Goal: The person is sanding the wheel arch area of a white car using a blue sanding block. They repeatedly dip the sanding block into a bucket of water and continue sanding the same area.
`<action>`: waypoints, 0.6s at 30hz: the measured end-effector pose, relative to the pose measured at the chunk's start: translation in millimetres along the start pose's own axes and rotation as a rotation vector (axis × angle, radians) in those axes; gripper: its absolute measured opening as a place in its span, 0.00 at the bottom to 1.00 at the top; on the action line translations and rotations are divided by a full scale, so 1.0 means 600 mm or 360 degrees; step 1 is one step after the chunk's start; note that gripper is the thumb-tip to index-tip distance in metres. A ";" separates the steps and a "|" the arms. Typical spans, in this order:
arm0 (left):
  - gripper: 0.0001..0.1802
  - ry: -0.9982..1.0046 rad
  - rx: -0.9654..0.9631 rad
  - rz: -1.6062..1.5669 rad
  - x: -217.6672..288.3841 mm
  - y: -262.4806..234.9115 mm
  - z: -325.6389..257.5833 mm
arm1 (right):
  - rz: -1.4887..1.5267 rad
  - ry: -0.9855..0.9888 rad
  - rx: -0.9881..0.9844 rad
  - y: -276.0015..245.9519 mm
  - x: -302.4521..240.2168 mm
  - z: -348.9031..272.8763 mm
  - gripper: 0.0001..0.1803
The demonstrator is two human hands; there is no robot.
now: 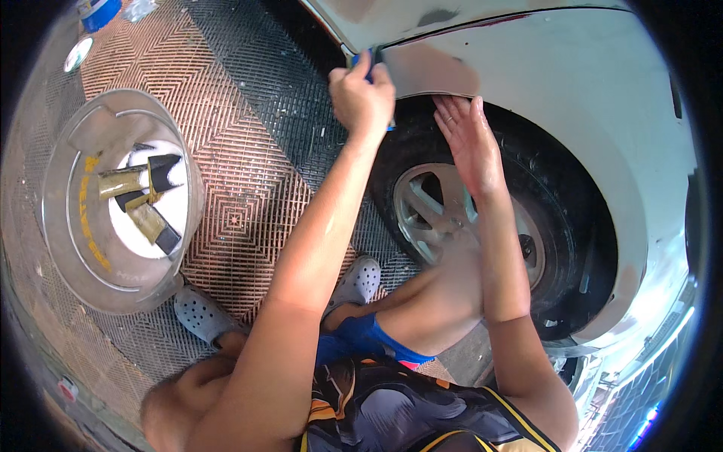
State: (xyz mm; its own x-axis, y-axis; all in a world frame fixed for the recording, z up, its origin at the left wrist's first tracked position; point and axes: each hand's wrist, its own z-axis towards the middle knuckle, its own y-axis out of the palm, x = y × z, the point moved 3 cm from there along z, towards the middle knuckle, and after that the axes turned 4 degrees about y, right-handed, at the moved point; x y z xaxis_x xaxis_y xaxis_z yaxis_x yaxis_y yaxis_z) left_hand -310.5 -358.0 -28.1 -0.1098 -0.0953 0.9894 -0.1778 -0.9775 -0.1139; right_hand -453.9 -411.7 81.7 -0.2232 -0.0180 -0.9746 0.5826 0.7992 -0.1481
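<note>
My left hand is closed around a blue block-like pad, mostly hidden by the fingers, at the edge of the white car body panel. Beside it on the panel is a dull brownish-grey patch, above the wheel arch. My right hand is open, palm showing, with fingers straight and their tips at the arch lip below the patch. Behind that hand and forearm stands the black tyre with its silver spoked rim.
A translucent bucket at the left holds whitish liquid and several dark-and-tan pads. A blue container and a round white lid lie at the far left. Slatted mats cover the floor under my grey clogs.
</note>
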 end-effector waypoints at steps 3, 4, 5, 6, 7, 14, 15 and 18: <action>0.22 0.0066 0.0021 -0.0058 0.008 0.008 -0.006 | -0.0008 0.0010 0.0005 -0.003 0.001 -0.006 0.48; 0.21 0.0123 0.0010 -0.0089 0.023 0.008 -0.010 | -0.0017 0.0008 0.0018 -0.001 0.000 -0.007 0.48; 0.21 0.0101 -0.0011 -0.0185 0.036 0.007 -0.018 | -0.0026 0.0007 0.0032 -0.001 0.000 -0.009 0.48; 0.21 0.0075 0.0005 -0.0147 0.026 0.009 -0.017 | -0.0010 0.0019 0.0021 -0.003 0.005 -0.008 0.47; 0.22 0.0053 0.0023 -0.0115 0.019 0.006 -0.011 | 0.0001 0.0025 0.0010 -0.004 0.007 -0.006 0.47; 0.21 0.0160 0.0199 -0.0060 0.013 0.014 -0.006 | 0.0013 0.0012 0.0011 -0.001 0.005 -0.001 0.47; 0.21 0.0043 0.0130 -0.0059 0.000 0.019 -0.003 | -0.0005 0.0014 0.0039 -0.004 -0.001 -0.002 0.47; 0.21 0.0048 0.0141 -0.0052 0.011 0.021 -0.005 | -0.0011 0.0033 0.0067 -0.005 0.005 -0.004 0.47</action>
State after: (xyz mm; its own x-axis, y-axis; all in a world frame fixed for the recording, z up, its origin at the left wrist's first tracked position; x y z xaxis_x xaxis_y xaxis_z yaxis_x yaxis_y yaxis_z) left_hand -316.6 -370.4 -23.2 -0.1349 -0.0587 0.9891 -0.0948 -0.9929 -0.0719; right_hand -458.5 -412.7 79.5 -0.2431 -0.0104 -0.9699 0.6135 0.7729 -0.1620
